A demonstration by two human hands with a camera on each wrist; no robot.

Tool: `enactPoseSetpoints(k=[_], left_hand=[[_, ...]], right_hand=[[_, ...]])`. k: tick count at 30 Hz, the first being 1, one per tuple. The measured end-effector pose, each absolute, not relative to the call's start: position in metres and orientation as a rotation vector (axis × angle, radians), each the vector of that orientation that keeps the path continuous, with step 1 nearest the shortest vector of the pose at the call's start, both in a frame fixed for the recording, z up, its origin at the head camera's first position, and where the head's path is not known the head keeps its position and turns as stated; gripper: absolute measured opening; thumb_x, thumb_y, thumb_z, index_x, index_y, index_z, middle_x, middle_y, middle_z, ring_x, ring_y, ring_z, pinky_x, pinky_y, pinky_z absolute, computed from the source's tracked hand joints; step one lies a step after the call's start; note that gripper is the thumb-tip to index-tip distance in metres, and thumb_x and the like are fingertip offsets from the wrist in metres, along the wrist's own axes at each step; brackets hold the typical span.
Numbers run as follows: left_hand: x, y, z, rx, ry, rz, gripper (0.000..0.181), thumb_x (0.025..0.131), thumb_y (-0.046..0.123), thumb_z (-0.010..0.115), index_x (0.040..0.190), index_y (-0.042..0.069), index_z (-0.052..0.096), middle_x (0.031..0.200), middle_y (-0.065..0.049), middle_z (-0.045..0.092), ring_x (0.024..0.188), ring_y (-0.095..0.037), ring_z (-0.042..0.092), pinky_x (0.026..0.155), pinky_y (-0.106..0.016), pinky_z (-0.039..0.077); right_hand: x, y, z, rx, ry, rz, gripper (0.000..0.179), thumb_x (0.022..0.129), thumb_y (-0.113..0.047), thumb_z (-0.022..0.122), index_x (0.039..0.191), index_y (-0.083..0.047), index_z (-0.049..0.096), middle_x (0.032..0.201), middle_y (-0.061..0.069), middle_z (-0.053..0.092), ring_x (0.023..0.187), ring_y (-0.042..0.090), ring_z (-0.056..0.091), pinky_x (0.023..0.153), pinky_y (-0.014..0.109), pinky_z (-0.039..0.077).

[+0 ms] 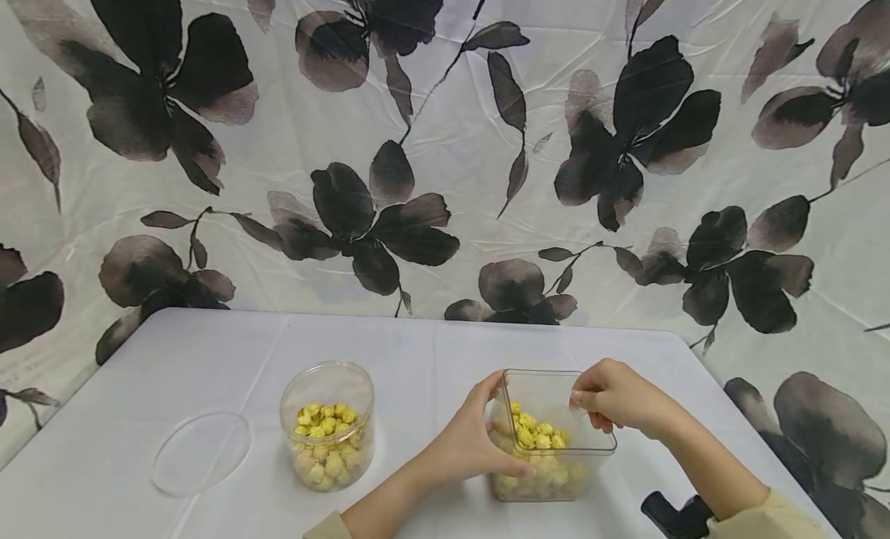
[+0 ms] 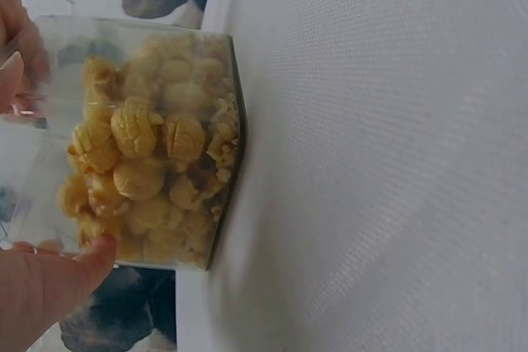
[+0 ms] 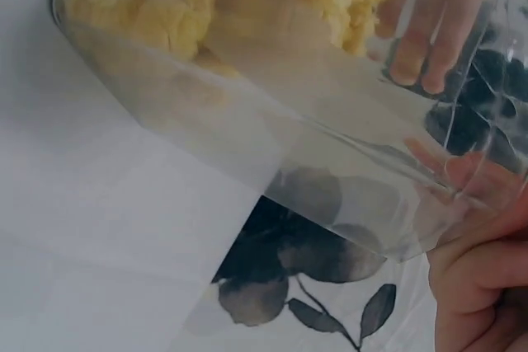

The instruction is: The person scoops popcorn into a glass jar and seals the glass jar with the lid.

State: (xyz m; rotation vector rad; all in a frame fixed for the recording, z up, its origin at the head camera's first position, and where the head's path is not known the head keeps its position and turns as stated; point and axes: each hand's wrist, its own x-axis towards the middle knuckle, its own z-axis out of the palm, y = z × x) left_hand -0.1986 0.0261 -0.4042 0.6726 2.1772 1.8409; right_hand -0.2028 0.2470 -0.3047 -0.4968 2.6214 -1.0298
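Note:
A clear square container [image 1: 538,489], partly filled with yellow popcorn [image 1: 535,431], stands upright on the white table. My left hand [image 1: 469,438] grips it from the left, its thumb against the front and the other fingers behind. In the left wrist view, the thumb [image 2: 97,257] presses on the clear wall over the popcorn [image 2: 136,179]. My right hand [image 1: 615,396] pinches the right side of the container's rim with curled fingers. The right wrist view shows that hand [image 3: 487,286] at the rim, with the left fingers [image 3: 429,30] visible through the plastic.
To the left stands a clear round container [image 1: 327,446], also holding popcorn. A clear round lid [image 1: 202,454] lies flat farther left on the white table [image 1: 389,354]. Near the right sleeve is a black object [image 1: 674,516]. Behind the table hangs a floral cloth [image 1: 487,137].

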Motion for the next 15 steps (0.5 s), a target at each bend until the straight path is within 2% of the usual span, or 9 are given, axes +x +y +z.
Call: enactPoseSetpoints(k=[15], left_hand=[[-0.197, 0.0245, -0.4028, 0.668, 2.162, 1.843, 0.113, 0.061, 0.021, 0.088, 0.148, 0.014, 0.017, 0.148, -0.005, 0.022, 0.136, -0.025, 0.02, 0.103, -0.044, 0.037]], right_hand=[[-0.1988, 0.247, -0.3054, -0.523, 2.598, -1.085, 0.016, 0.09, -0.002, 0.053, 0.082, 0.006, 0.064, 0.052, 0.001, 0.049, 0.044, 0.012, 0.044, 0.038, 0.018, 0.031]])
